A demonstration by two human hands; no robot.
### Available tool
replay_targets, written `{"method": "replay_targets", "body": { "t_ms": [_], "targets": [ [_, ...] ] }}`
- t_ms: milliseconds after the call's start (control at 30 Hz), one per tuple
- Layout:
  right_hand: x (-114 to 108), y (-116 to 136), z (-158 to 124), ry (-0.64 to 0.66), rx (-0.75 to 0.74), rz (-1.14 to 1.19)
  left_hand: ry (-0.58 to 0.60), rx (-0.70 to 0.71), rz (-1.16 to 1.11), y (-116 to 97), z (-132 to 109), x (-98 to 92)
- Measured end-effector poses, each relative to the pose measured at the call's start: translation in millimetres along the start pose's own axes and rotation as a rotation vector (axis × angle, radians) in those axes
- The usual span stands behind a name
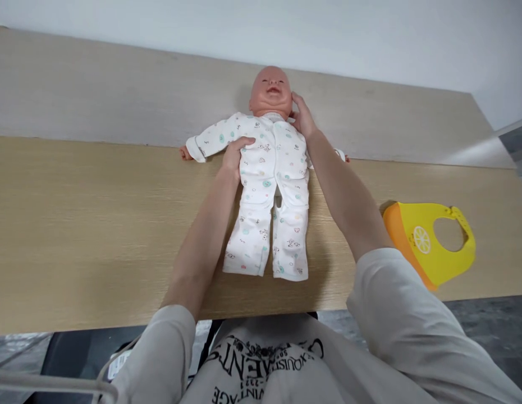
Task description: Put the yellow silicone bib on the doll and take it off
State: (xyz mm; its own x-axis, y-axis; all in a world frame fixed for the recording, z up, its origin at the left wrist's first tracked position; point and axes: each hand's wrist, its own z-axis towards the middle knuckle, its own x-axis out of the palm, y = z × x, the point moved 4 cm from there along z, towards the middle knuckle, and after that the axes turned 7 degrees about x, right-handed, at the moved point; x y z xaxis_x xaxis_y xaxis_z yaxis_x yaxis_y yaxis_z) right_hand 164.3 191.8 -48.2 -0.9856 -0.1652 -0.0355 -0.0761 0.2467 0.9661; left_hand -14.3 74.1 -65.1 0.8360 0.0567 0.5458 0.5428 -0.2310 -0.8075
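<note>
A baby doll [274, 163] lies on its back, head toward the wall, dressed in a white printed jacket and trousers. My left hand [238, 154] grips the side of its torso below the outstretched arm, thumb over the chest and the other fingers hidden underneath. At the doll's neck and shoulder, my right hand [303, 116] cups the side, with fingertips by the ear and some fingers out of sight behind the neck. My right forearm covers most of the doll's arm on that side; only its cuff and hand show.
A yellow and orange silicone bib [444, 264] lies on the wooden table [96, 235] to the right. Behind the table top, a greyish strip [118, 92] runs along the white wall [349, 33]. A dark chair [76, 353] stands below the front edge at left.
</note>
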Motion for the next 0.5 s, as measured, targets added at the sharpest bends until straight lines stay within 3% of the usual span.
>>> {"method": "replay_targets", "body": {
  "t_ms": [133, 367, 433, 500],
  "targets": [
    [3, 2, -7, -0.008, 0.207, 0.102, -0.005, -0.02, -0.042, 1, 0, 0.8],
    [2, -2, -2, 0.044, 0.226, 0.089, -0.007, 0.005, -0.025, 1, 1, 0.7],
    [-1, -8, 5, 0.068, 0.197, 0.008, -0.007, 0.001, -0.038, 1, 1, 0.3],
    [-6, -7, 13, 0.027, -0.026, -0.211, 0.005, 0.0, -0.045, 2, 2, -0.1]
  ]
}}
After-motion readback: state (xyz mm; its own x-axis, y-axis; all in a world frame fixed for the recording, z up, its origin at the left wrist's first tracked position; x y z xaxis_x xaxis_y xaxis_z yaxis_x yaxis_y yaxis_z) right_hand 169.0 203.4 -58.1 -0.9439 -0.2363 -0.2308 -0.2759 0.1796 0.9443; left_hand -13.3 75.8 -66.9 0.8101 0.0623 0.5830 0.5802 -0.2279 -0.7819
